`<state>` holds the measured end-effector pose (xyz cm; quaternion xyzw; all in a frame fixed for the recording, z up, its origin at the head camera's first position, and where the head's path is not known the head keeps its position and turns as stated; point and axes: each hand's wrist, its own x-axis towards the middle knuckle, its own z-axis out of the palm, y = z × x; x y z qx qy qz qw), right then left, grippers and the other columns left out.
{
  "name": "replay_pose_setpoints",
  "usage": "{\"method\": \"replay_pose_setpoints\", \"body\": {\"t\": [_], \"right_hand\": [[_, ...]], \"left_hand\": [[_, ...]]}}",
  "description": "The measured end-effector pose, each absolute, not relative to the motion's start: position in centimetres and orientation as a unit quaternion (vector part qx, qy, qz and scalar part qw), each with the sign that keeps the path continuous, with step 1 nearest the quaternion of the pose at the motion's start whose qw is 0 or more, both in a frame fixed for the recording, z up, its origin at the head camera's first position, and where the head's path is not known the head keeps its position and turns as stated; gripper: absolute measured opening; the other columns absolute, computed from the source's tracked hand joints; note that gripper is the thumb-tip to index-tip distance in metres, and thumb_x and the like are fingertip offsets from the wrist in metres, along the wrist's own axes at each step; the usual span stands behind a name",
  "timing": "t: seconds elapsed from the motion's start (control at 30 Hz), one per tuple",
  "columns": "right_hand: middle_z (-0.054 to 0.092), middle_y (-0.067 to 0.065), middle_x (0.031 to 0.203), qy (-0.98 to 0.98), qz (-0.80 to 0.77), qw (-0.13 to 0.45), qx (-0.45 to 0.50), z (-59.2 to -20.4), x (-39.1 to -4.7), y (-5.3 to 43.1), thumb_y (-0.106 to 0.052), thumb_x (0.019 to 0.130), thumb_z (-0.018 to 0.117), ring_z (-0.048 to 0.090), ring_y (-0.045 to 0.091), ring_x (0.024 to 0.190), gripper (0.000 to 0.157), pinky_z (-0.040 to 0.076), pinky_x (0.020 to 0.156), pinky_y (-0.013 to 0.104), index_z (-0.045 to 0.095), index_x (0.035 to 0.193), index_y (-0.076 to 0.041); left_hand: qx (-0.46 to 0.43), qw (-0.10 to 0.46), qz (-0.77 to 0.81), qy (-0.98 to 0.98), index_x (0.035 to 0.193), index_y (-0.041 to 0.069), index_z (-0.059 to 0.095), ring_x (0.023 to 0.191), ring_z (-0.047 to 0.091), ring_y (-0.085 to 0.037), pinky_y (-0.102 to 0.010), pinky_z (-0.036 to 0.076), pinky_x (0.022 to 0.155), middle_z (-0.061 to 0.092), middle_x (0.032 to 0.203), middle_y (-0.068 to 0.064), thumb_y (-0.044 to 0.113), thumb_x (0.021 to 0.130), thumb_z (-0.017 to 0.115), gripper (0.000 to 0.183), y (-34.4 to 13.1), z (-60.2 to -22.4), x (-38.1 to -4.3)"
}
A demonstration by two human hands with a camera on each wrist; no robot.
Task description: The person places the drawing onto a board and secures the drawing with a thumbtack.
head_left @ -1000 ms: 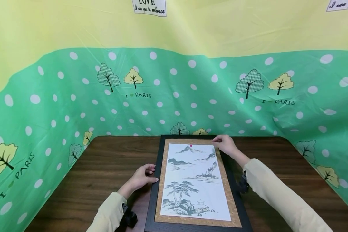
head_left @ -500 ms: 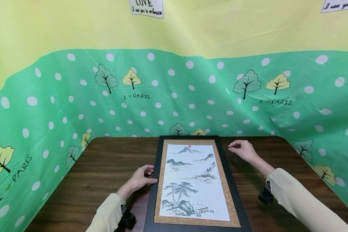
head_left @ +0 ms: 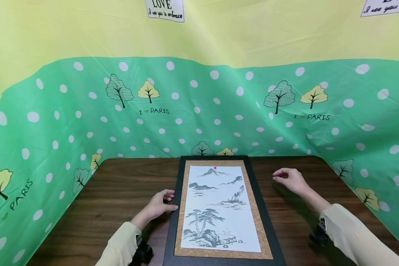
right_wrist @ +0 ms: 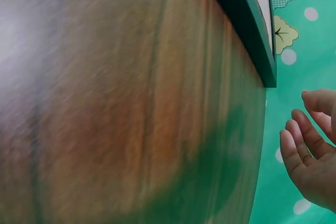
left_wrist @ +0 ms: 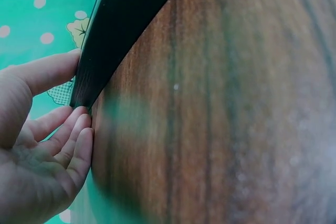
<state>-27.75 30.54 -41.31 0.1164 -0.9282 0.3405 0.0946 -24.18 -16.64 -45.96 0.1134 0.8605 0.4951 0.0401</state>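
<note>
A black-framed cork board lies on the table, and a white sheet with an ink landscape covers most of its cork. One pink pin shows at the sheet's top edge. My left hand touches the board's left side. In the left wrist view, its thumb rests against the black frame and the fingertips meet the lower edge. To the right of the board hovers my right hand, fingers loosely bent. The right wrist view shows nothing between its thumb and fingers.
The dark wooden table extends on both sides of the board. A green and yellow printed cloth hangs behind it and around the sides. Small black cameras are strapped at both wrists.
My right hand has left the sheet's upper right corner and moved right and toward me, over the table. My left hand stays at the frame. The view has shifted slightly.
</note>
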Motion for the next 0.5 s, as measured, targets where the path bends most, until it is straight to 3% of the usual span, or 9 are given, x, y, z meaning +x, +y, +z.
{"method": "replay_pose_setpoints", "body": {"t": [0.5], "right_hand": [[0.063,0.010,0.085,-0.929,0.345,0.082,0.110,-42.8,-26.7,32.5,-0.012,0.084,0.064,0.054,0.012,0.069,0.020,0.045,0.056,0.023,0.064,0.097,0.004]], "left_hand": [[0.143,0.044,0.487,0.861,0.116,-0.009,0.050,0.094,0.054,-0.028,-0.032,0.046,0.077,0.058,0.106,-0.017,0.004,0.075,0.071,0.048,-17.6,-45.6,-24.0]]}}
